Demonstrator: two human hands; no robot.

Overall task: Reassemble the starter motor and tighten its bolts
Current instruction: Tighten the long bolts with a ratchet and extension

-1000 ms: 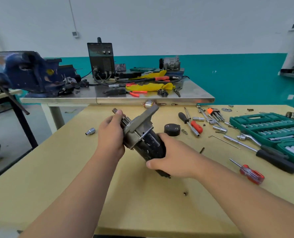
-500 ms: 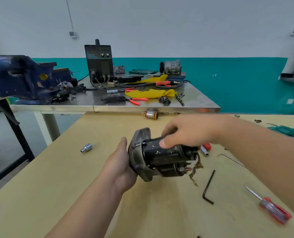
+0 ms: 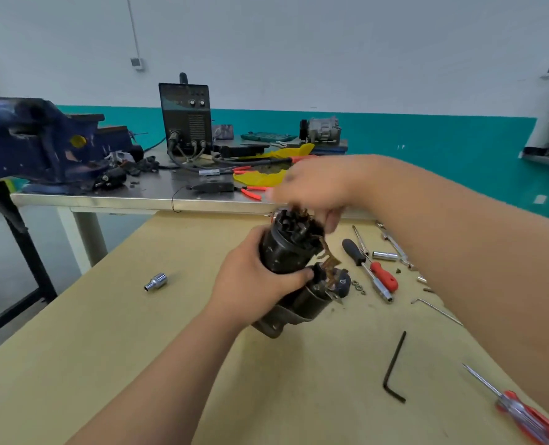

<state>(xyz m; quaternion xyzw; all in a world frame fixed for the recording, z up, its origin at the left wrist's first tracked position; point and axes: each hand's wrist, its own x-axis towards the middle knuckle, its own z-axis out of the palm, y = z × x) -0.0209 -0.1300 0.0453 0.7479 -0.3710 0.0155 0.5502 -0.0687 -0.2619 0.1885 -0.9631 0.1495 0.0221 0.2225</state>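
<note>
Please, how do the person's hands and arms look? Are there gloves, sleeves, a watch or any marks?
No gloves are on the left hand or the right hand. The left forearm and right forearm show no sleeve and no watch. No ring is visible. The right hand is blurred, with a small dark smudge on its back.

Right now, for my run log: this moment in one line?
left hand: grips black cylindrical starter motor | right hand: blurred, at motor's open upper end | motor: tilted over tan table

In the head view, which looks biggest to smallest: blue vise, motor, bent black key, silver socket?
1. blue vise, partly cut off at the edge
2. starter motor
3. bent black key, long but thin
4. silver socket
</note>
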